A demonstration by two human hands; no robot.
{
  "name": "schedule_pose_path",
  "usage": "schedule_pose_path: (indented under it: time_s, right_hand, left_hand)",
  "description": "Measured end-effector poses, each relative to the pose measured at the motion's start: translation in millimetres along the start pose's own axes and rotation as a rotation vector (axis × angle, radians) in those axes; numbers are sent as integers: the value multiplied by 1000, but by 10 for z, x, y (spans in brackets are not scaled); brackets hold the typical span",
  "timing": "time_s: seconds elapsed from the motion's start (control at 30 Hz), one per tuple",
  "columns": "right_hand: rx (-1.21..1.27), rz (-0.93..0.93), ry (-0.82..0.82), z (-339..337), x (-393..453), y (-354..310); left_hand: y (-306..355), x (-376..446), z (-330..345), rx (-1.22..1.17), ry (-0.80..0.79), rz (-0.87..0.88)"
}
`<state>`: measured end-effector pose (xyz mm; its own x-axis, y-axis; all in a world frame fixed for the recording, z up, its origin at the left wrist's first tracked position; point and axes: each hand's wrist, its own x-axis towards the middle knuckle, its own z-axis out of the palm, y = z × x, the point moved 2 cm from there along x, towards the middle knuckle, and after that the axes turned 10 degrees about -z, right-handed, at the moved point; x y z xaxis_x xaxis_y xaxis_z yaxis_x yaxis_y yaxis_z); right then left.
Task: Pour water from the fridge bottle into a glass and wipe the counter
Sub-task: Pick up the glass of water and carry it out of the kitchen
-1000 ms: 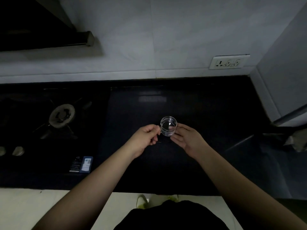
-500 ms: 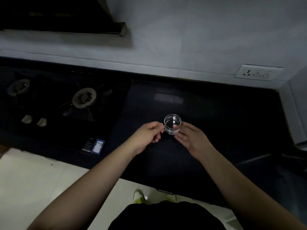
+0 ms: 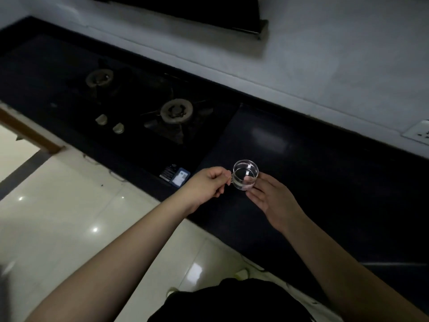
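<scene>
We see the glass (image 3: 245, 175) held above the dark desk (image 3: 325, 182), close to its front edge, which runs from ten o'clock down to four o'clock. Our left hand (image 3: 206, 185) pinches the glass's small handle, fingers (image 3: 218, 176) curled tight around it. Our right hand (image 3: 271, 199) cups the glass from four o'clock, its fingers nearly straight and touching the underside and wall. The glass sits level; a shallow clear layer seems to lie in it.

At ten o'clock of the glass lies the stove (image 3: 139, 108) with two burners, and a small blue card (image 3: 180, 177) rests just beside our left hand near the desk edge. Bare desk stretches from twelve to three o'clock of the glass, toward the wall socket (image 3: 419, 134). Pale floor (image 3: 69, 205) spreads at seven o'clock.

Against half a second ago, our view has swung left and tilted, so both burners and more floor show; the hands hold the glass as before.
</scene>
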<state>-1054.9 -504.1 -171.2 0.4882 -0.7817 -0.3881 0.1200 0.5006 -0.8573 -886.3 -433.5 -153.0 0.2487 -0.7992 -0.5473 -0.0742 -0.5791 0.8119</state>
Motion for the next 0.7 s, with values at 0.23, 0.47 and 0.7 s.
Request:
schedule_pose_path:
  time_s: [0.23, 0.47, 0.7]
  right_hand:
    - [-110, 42, -164, 927, -120, 442]
    - [-248, 125, -244, 1964, -440, 988]
    - [-351, 146, -382, 2934, -768, 1511]
  left_hand:
    - [-547, -639, -801, 3, 152, -2]
    - [-1160, -1391, -1577, -52, 256, -57]
    - [-1932, -2169, -2234, -198, 360, -120]
